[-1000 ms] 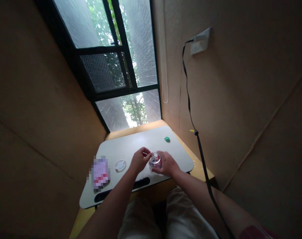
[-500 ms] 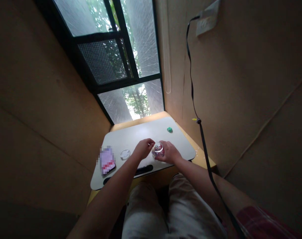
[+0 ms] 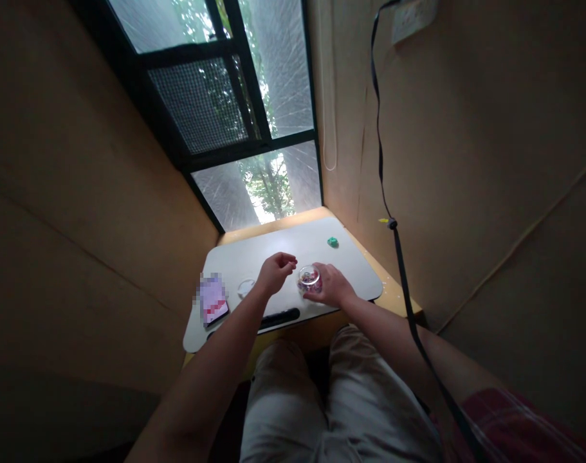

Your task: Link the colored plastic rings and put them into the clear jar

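My right hand (image 3: 332, 283) is wrapped round the side of a small clear jar (image 3: 309, 278) on the white lap desk (image 3: 293, 239). Small bits in mixed colours, too small to name, fill its lower part, and its mouth is uncovered. Just left of the jar's rim, my left hand (image 3: 276, 271) hovers with thumb and fingertips pinched together. Whatever lies between those fingertips cannot be made out. A clear round lid (image 3: 246, 288) lies on the desk to the left of my left hand.
A phone (image 3: 213, 301) with a blurred screen lies at the desk's left end. A small green lump (image 3: 332, 242) sits near the far right corner. A black cable (image 3: 402, 276) hangs from the wall outlet across my right arm. A window (image 3: 264, 183) stands behind the desk.
My left hand has drawn slightly up and away from the jar's mouth, its fingers still pinched. My right hand keeps its hold on the jar. The whole view has shifted a little.
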Motion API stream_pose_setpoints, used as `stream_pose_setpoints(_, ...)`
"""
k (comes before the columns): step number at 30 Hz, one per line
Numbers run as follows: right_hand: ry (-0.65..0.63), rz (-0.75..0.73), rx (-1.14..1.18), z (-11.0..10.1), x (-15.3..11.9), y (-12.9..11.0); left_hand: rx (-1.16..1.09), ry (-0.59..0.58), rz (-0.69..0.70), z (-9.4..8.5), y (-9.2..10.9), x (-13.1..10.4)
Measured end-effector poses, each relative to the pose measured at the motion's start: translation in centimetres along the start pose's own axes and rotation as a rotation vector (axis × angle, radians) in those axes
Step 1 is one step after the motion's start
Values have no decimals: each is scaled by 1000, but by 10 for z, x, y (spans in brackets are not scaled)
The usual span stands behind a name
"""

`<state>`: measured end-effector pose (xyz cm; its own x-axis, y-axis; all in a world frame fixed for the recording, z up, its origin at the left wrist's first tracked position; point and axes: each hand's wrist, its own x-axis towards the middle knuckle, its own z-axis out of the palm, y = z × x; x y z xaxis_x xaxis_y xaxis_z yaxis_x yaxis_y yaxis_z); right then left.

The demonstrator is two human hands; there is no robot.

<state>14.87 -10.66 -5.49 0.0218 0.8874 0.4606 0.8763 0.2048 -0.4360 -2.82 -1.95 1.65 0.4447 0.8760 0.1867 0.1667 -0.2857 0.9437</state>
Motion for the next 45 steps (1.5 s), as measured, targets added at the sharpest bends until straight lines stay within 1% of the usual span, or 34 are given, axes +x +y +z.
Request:
stream_pose_setpoints(3, -2, 3, -9, 0, 0, 0, 19, 23, -7, -9, -10, -5)
stream_pose_setpoints(6, -7, 2, -11, 0, 0, -1, 60, 78, -41, -16, -18, -10)
stream_pose_setpoints(9, -7, -1, -1, -1, 0, -1, 51, 100, -62, -18, -19, -14)
stream_pose_setpoints(11, -10, -1, 4, -2, 0, -2, 61, 75, -57, -16, -15, -15)
stream_pose_setpoints(15, -16, -8, 6, -3, 1, -2, 160, 16, -8, -7, 1, -15)
stream_pose_setpoints(19, -13, -13, -2, -4, 0, -2, 356, -4, 71, 2, 15, -14)
stream_pose_setpoints(22, -9, -10, -10, -4, -1, -3, 488, -53, 93, 6, 21, -13)
stream_pose_setpoints(24, -6, -9, -8, -3, -1, -3, 491, -91, 77, 8, 23, -11)
stream_pose_setpoints(26, -3, -6, -2, -3, -1, -4, 447, -109, 59, 7, 23, -7)
stream_pose_setpoints(29, -2, -2, 11, -4, -1, -4, 402, -84, 58, 5, 19, 5)
stream_pose_setpoints(32, -4, -3, 38, -4, 0, -4, 475, -63, 50, 6, 14, 23)
stream_pose_setpoints(34, -1, 7, 59, -4, 0, -4, 585, -92, 29, 13, 12, 37)
stream_pose_setpoints(37, -1, 31, 77, -4, 2, -4, 763, -201, 15, 31, 14, 60)
stream_pose_setpoints(41, -48, 75, 100, -5, 4, -4, 987, -337, 82, 63, 20, 90)
stream_pose_setpoints(45, -104, 93, 103, -6, 7, -4, 1125, -502, 182, 90, 24, 119)
